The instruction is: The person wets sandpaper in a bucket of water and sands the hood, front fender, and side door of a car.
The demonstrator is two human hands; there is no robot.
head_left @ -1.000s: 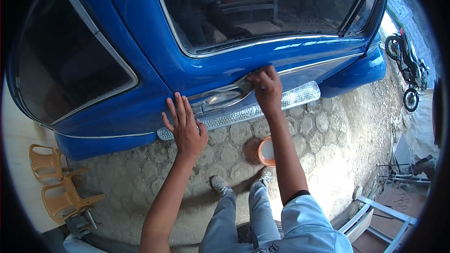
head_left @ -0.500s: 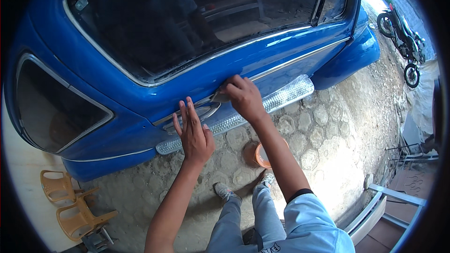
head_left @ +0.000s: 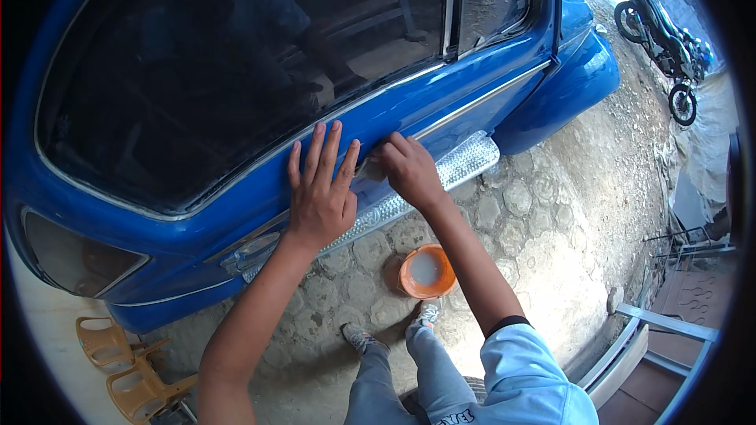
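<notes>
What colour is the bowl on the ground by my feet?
Orange, with a pale, whitish inside; the bowl shows clearly in the head view.

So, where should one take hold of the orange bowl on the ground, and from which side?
Probably by the rim of the orange bowl, from straight above. It stands upright on the stone ground with pale liquid inside, so a level grip on two opposite edges should avoid spilling. The side away from the shoes looks free.
</notes>
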